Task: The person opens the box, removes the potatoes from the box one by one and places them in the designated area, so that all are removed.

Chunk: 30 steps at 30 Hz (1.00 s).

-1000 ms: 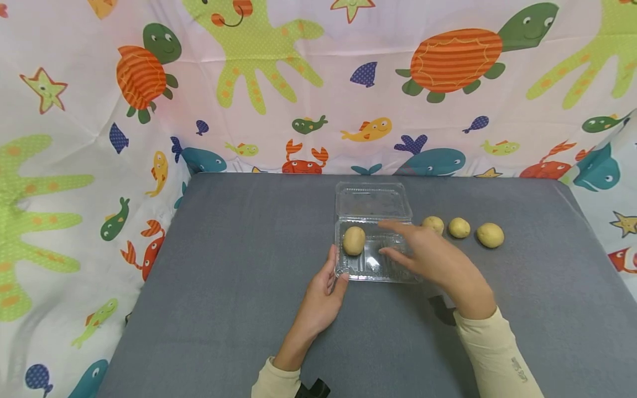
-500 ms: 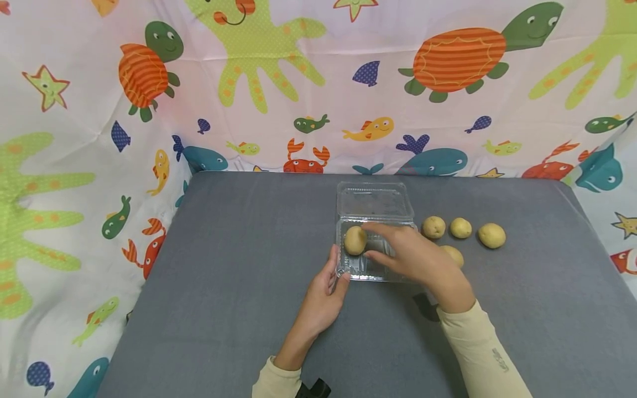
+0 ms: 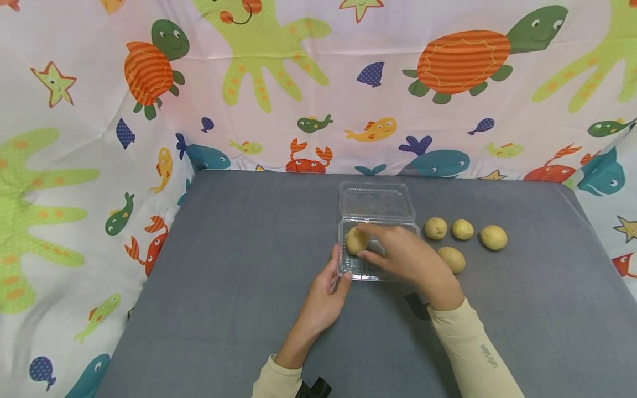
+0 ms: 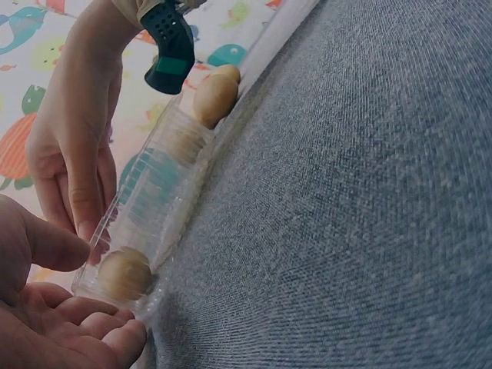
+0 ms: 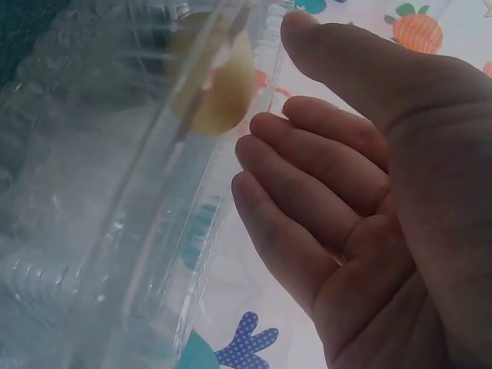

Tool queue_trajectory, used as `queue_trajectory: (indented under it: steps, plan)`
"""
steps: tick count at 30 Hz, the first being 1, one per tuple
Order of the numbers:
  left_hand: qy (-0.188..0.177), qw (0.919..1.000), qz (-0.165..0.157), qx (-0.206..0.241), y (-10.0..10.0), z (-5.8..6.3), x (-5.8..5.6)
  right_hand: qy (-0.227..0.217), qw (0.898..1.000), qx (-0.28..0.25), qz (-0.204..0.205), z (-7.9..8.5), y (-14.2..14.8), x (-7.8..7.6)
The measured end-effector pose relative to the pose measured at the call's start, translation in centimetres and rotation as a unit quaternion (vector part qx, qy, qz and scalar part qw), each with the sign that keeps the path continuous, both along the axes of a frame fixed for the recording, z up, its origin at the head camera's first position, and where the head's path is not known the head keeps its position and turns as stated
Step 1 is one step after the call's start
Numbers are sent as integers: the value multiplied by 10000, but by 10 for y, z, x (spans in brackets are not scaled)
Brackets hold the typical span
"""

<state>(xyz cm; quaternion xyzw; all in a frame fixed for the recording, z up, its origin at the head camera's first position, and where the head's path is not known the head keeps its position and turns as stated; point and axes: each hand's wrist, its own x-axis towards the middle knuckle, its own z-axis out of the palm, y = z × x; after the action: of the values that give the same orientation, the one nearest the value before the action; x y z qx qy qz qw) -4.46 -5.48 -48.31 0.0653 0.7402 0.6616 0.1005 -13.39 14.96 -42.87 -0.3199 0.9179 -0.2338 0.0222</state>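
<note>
In the head view, a hinged clear plastic container (image 3: 369, 271) stands with its lid (image 3: 375, 200) folded back. One potato (image 3: 354, 243) sits in its left end, and I also see that potato (image 4: 124, 275) in the left wrist view. My left hand (image 3: 323, 298) holds the container's near left corner, thumb on the rim and fingers along the side. My right hand (image 3: 410, 257) reaches over the container. Its thumb and index finger are spread at the potato's right side; the right wrist view shows the fingers (image 5: 307, 165) relaxed, nothing pinched between them.
Several more potatoes lie on the grey cloth right of the container: one potato (image 3: 435, 228), a smaller potato (image 3: 463, 229), a potato (image 3: 493, 237) farther right and a nearer potato (image 3: 451, 260) beside my right hand. A printed curtain (image 3: 278, 83) hangs behind the table (image 3: 249, 249).
My right hand has moved left across the container to the potato inside, uncovering the nearer potato on the cloth. My left hand stays at the container's corner.
</note>
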Motion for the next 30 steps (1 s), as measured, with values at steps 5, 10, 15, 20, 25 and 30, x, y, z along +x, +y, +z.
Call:
queue_trajectory:
  steps: [5, 10, 15, 20, 25, 30]
  plan:
    - [-11, 10000, 21, -8, -1, -1, 0, -32, 10000, 37, 46, -1, -7, -1]
    - [-39, 10000, -11, 68, 0, 1, -1, -46, 9999, 145, -5, -3, -11, -1]
    - [-8, 10000, -15, 98, 0, 1, -2, -7, 9998, 186, -75, -2, -14, -2]
    - [-35, 9999, -7, 112, -1, -1, -2, -28, 9998, 175, -72, -6, -15, -4]
    - [-63, 9999, -5, 111, -1, -2, -2, -101, 9997, 198, -75, -8, -17, -7]
    - [-47, 9999, 11, 93, -2, -2, -3, -284, 9994, 206, -67, -8, -19, -11]
